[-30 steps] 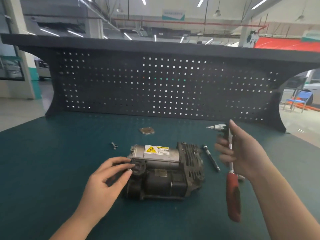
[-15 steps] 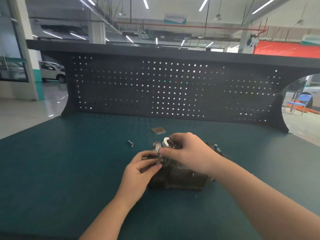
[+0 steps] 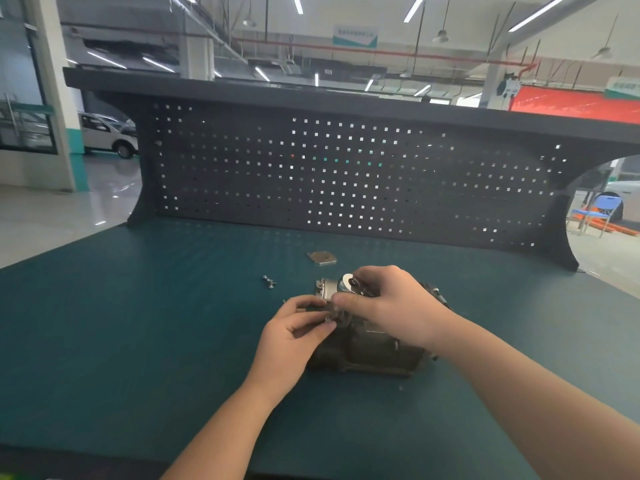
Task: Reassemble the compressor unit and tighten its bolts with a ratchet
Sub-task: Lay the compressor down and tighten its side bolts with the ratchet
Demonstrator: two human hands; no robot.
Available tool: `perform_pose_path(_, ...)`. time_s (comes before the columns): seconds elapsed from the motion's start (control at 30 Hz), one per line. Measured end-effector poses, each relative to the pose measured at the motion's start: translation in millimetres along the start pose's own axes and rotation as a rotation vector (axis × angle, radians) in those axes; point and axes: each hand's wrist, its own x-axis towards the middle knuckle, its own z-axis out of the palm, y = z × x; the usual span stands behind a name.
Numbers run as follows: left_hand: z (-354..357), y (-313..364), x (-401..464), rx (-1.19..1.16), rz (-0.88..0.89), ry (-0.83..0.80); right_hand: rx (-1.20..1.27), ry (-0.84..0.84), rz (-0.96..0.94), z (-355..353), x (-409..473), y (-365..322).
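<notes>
With the ratchet lowered from mid-air, the right hand (image 3: 391, 306) gripped its silver head on the grey metal compressor unit (image 3: 367, 344), while the left hand's fingers (image 3: 311, 323) pinched a small bolt there, so tightening looked imminent.

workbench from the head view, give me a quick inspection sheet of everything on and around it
surface: dark green workbench mat, black pegboard standing at the back.
job's things: compressor unit lies on the mat, mostly hidden by the hands; ratchet head shows at the right hand.
clutter: loose bolt left of the unit; small flat metal plate behind it.
grippers: left hand pinches a small part at the unit's near end; right hand curls round the ratchet on top of the unit.
cables: nothing seen.
surroundings: workshop hall, white car far left, blue chair far right.
</notes>
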Motion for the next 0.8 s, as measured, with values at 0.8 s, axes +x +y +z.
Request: perform_pose_path(0.8,25,15,-7,0.209,0.214,0.236,-0.12,0.124,0.112,23,-10,-30)
